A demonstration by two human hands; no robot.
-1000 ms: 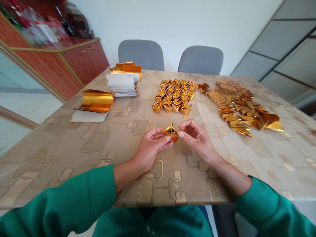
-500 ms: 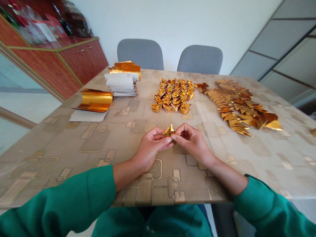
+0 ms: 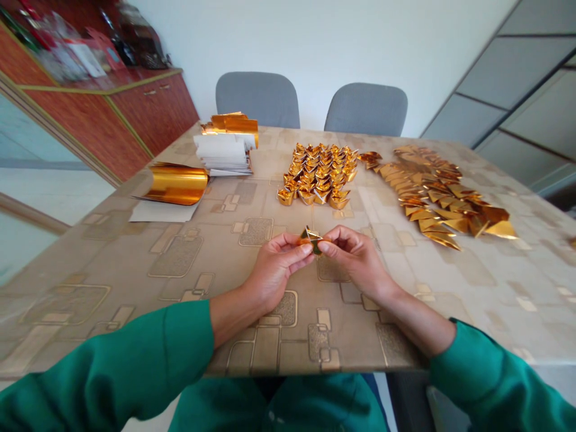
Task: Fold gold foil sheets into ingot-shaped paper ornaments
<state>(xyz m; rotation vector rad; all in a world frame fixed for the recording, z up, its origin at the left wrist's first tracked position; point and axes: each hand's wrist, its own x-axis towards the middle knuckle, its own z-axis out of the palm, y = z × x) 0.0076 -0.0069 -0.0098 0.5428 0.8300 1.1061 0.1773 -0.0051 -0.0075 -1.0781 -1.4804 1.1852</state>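
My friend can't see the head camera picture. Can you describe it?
A person's left hand and right hand pinch a small folded gold piece at a patterned table. Beyond them sit rows of gold shapes, with flatter folded pieces to the right and stacked sheets to the left.

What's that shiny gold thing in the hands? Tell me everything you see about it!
The shiny gold thing is a small folded piece that looks like foil paper, with a peak sticking up. The left hand and right hand pinch it from either side, over the patterned table. The hands hide much of it.
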